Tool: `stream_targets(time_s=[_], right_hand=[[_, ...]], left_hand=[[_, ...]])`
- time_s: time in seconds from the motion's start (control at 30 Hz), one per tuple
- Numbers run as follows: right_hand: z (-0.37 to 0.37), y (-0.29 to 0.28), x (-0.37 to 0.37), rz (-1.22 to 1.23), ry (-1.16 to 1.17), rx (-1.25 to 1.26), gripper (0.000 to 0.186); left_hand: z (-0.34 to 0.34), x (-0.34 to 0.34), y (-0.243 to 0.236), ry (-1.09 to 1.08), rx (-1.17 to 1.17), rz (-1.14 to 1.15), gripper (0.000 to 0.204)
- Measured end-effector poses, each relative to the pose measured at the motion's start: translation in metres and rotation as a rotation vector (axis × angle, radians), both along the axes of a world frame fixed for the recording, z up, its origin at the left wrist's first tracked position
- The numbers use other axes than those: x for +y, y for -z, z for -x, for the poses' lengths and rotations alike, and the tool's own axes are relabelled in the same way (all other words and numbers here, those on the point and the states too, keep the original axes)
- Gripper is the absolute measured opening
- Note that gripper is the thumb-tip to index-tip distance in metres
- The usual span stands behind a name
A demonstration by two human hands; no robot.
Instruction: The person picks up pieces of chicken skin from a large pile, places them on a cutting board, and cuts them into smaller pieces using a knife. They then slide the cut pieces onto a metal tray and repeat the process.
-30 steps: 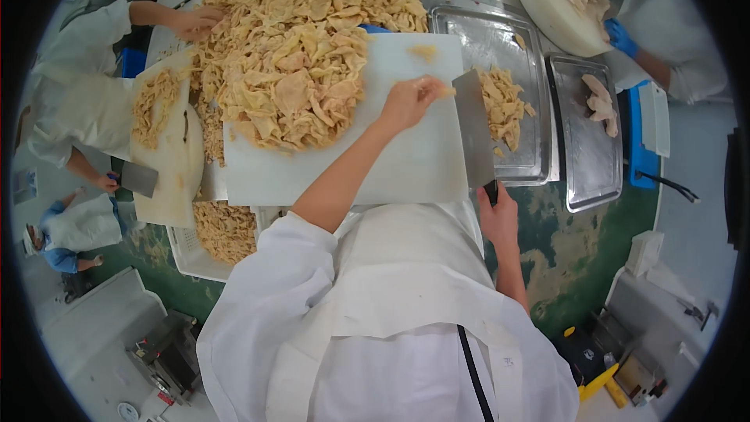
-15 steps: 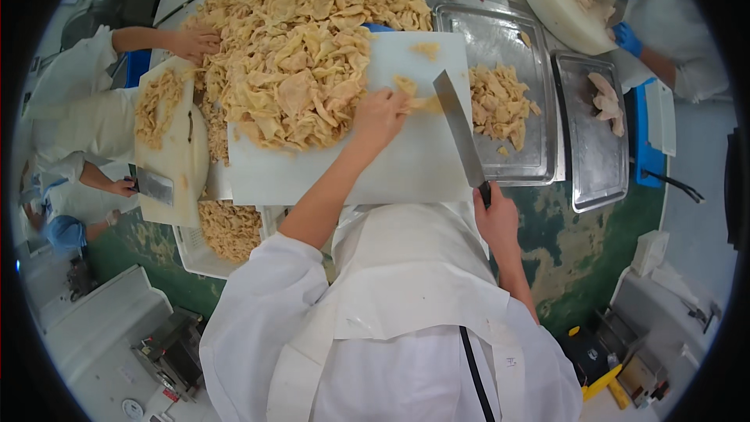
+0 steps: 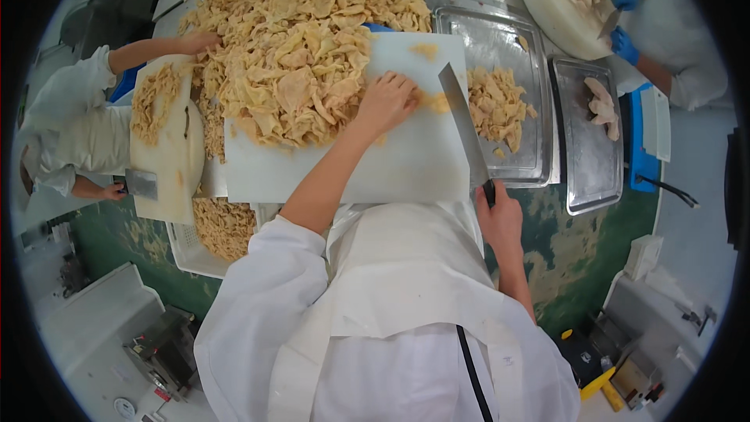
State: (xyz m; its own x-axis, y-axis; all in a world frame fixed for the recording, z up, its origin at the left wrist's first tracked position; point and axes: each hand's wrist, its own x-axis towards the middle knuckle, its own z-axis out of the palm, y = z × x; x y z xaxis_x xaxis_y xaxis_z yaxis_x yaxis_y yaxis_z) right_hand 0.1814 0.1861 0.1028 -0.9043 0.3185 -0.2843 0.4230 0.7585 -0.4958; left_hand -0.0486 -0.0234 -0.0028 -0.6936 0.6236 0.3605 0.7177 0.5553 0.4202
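My right hand (image 3: 500,219) is closed round the black handle of a long-bladed knife (image 3: 464,113). The blade points away from me and lies along the right edge of a white cutting board (image 3: 344,180). On the board my left hand (image 3: 387,100) lies with bent fingers over a strip of pale yellow chicken skin (image 3: 436,101), whose free end shows between the fingertips and the blade. Left of that hand, a large heap of chicken skin (image 3: 293,86) covers the board's left part and spreads beyond it. A small scrap of skin (image 3: 424,51) sits near the far edge.
Right of the board, a metal tray (image 3: 531,168) holds cut skin pieces (image 3: 498,105); a second tray (image 3: 594,187) holds a pale meat piece (image 3: 602,107). At left, a co-worker's hand holds a cleaver (image 3: 141,184) over another board (image 3: 168,164). A white crate (image 3: 187,254) stands below. Opposite right, blue-gloved hands (image 3: 625,45) work.
My left hand has shifted slightly right, toward the blade, and less of the skin strip shows. The blade has tilted a little. The co-worker's far hand at left has moved slightly.
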Motion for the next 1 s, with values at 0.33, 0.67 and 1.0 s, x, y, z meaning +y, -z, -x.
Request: stream_targets(time_s=[0.33,0.67,1.0], right_hand=[[-0.013,0.020,0.003,-0.115,0.008,0.013,0.027],[-0.014,0.013,0.006,0.037,0.152,0.024,0.025],[-0.004,-0.016,-0.010,0.002,0.110,0.118,0.023]], left_hand=[[-0.028,-0.022,-0.011,-0.079,-0.004,0.081,0.019],[-0.024,0.046,-0.031,-0.167,-0.746,-0.046,0.031],[-0.046,0.002,-0.002,-0.265,-0.119,-0.060,0.036]])
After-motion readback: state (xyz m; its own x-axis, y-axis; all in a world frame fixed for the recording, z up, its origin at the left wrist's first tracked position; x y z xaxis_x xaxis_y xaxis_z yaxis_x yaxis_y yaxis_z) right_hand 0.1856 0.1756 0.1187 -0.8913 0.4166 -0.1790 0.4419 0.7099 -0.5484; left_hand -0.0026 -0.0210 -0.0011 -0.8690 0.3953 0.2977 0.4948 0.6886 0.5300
